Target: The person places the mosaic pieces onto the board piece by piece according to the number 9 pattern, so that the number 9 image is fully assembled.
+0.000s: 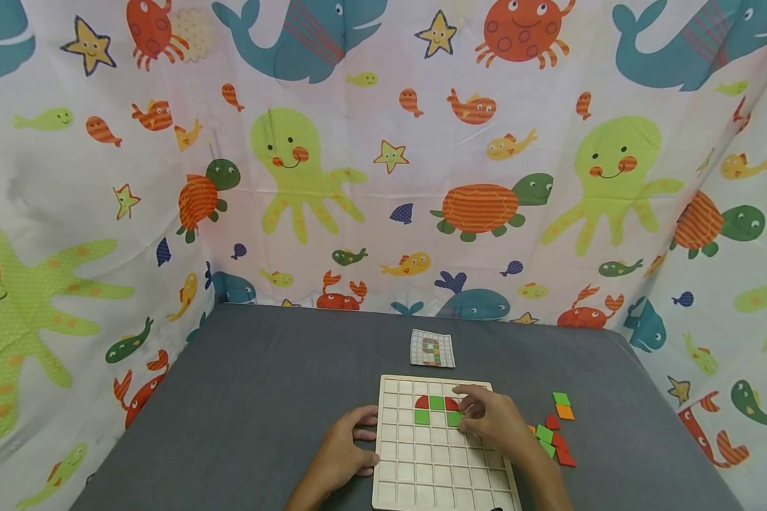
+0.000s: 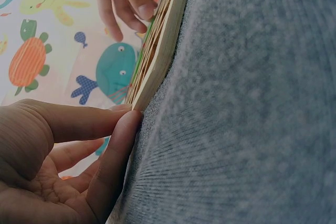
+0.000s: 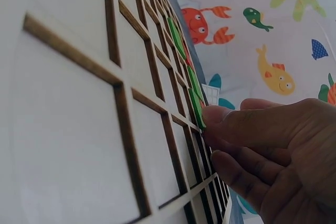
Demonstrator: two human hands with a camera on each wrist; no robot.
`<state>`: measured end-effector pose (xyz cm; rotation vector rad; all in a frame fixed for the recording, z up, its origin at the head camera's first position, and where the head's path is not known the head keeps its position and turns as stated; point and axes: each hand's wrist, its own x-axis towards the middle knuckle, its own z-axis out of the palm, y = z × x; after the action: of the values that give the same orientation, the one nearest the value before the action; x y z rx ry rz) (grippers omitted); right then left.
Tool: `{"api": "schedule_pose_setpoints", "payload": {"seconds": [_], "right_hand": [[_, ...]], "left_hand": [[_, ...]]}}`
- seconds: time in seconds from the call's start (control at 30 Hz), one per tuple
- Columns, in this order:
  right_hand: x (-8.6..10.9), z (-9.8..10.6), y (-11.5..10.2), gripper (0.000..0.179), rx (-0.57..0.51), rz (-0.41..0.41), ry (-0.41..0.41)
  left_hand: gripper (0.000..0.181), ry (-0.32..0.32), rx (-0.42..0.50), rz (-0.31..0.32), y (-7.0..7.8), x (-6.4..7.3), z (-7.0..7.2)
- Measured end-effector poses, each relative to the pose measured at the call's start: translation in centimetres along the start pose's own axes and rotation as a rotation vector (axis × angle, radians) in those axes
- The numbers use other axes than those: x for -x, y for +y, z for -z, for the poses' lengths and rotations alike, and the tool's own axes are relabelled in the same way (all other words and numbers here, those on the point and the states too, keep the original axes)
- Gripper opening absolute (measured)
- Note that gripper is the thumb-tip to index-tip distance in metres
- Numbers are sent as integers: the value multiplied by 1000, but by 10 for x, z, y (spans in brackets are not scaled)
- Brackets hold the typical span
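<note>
A square wooden grid board [image 1: 424, 454] lies on the grey table. My left hand [image 1: 345, 447] is at its left side; in the left wrist view, thumb and finger [image 2: 84, 124] pinch the board's edge. Near the top of the grid sit two red rounded tiles [image 1: 422, 402], with a green square tile [image 1: 437, 403] between them. Another green square [image 1: 422, 417] is below the left red one. My right hand [image 1: 495, 420] pinches a green tile [image 1: 454, 419] below the right red one, its thumb on the tile's edge in the right wrist view [image 3: 197, 107].
A small printed card [image 1: 432, 348] with a coloured grid pattern lies behind the board. Several loose red, green and orange tiles [image 1: 562, 458] are scattered right of the board. A fabric with sea animals [image 1: 383, 177] hangs around the table [image 1: 294, 362].
</note>
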<state>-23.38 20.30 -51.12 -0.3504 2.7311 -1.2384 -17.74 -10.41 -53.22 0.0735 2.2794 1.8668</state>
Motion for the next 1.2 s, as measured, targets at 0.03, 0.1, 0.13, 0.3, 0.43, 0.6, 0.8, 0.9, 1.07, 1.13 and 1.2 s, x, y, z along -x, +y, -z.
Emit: {"api": "schedule_pose_setpoints", "payload": {"seconds": [0.03,0.1,0.13,0.3,0.43,0.6,0.8,0.9,1.07,1.13,1.2], "right_hand": [[0,0,0,59,-2,1,1],[-1,-1,0,60,-5,2,2],[-1,-1,0,60,-10,3,4],[0,0,1,58,-17,8,23],[2,2,3,56,-19,-10,48],[4,7,6,55,-22,-56,94],[7,18,13,55,-21,-63,130],[8,23,18,55,-17,-58,146],[10,33,26,55,7,-83,173],[11,37,29,55,4,-111,178],[13,42,32,55,2,-128,182]], "left_hand": [[79,0,-1,-1,0,0,0],[79,0,-4,-4,0,0,0],[79,0,-6,-4,0,0,0],[78,-3,-9,-6,0,0,0],[79,-3,-6,-4,0,0,0],[79,-5,-2,3,0,-1,1],[79,-3,2,1,0,0,0],[79,-1,5,1,0,0,0],[79,-3,5,4,0,0,0],[79,-4,4,5,0,0,0],[79,-5,2,5,0,0,0]]}}
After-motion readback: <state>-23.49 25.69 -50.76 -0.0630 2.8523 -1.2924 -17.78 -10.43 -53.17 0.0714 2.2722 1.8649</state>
